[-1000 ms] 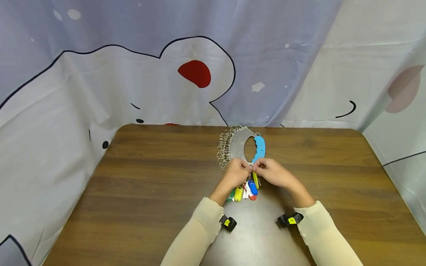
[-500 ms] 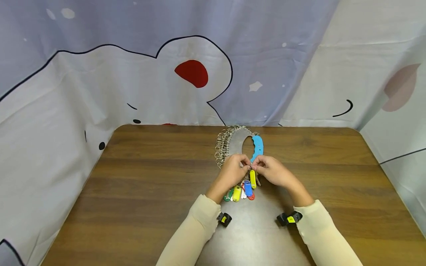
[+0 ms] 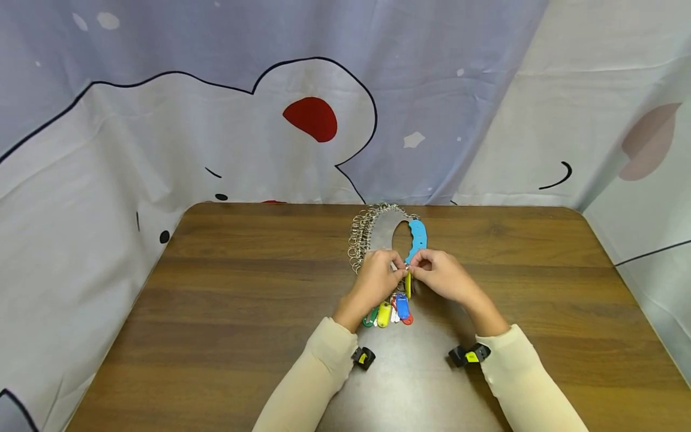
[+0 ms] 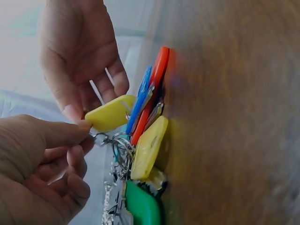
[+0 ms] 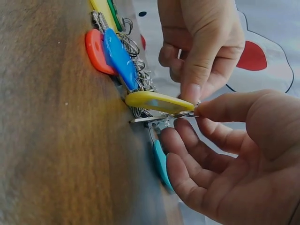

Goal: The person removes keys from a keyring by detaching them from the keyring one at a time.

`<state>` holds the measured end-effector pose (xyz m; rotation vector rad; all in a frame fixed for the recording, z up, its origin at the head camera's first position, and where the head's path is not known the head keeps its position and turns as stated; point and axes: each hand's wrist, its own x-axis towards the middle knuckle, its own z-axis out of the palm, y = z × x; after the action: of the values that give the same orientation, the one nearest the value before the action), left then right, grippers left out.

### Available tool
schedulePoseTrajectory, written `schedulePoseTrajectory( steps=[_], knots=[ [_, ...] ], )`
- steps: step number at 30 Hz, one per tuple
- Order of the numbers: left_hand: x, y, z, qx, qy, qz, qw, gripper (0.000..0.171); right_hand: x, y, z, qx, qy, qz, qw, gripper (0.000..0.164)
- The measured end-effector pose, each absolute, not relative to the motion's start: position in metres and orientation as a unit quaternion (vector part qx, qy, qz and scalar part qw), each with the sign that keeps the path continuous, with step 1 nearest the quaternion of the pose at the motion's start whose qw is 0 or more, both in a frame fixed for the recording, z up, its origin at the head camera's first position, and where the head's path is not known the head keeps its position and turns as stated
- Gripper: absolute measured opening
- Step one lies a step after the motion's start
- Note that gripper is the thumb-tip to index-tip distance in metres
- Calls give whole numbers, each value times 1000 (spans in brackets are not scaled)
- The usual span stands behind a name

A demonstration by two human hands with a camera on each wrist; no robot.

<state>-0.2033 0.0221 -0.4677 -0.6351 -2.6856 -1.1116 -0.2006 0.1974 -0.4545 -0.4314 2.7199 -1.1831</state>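
Note:
A yellow key tag with a metal key beside it hangs between both hands. My left hand pinches the small ring at the tag's top end between thumb and index finger. From the other side my right hand pinches that ring end too, its remaining fingers loosely curled below. Fingertips meet there and hide most of the ring. Just beyond lies a crescent-shaped metal key holder with a light-blue grip and many rings along its outer edge.
Other tagged keys lie near the hands on the wooden table: a blue tag, a second yellow tag, a green tag and a red tag. A printed curtain hangs behind the table.
The pinched yellow tag has swung from facing the head camera half a second ago to nearly edge-on. Both hands stay together at its ring end, moving only slightly.

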Motion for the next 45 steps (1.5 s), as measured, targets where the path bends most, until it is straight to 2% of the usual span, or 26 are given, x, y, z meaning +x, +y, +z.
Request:
schedulePoseTrajectory(
  steps=[12, 19, 23, 27, 30, 38, 45],
  knots=[
    [-202, 25, -468, -206, -889, -400, 87, 10, -202, 196, -456, -145, 902, -406, 35, 11],
    [-200, 27, -467, -206, -888, -397, 104, 7, -203, 198, -457, -121, 889, -438, 52, 15],
    [-199, 27, -467, -202, -891, -397, 92, 6, -203, 199, -456, -114, 889, -437, 69, 14],
    [-201, 24, -466, -190, -887, -416, 63, 5, -203, 198, -456, -121, 890, -433, 73, 13],
    [-204, 20, -465, -170, -870, -462, 19, 6, -202, 198, -457, -131, 893, -426, 64, 11],
    [-212, 15, -466, -104, -816, -558, -105, 13, -201, 198, -459, -192, 908, -372, 10, 6],
    [-217, 15, -466, -66, -773, -608, -170, 16, -201, 196, -460, -234, 908, -345, -26, 4]
  ],
)
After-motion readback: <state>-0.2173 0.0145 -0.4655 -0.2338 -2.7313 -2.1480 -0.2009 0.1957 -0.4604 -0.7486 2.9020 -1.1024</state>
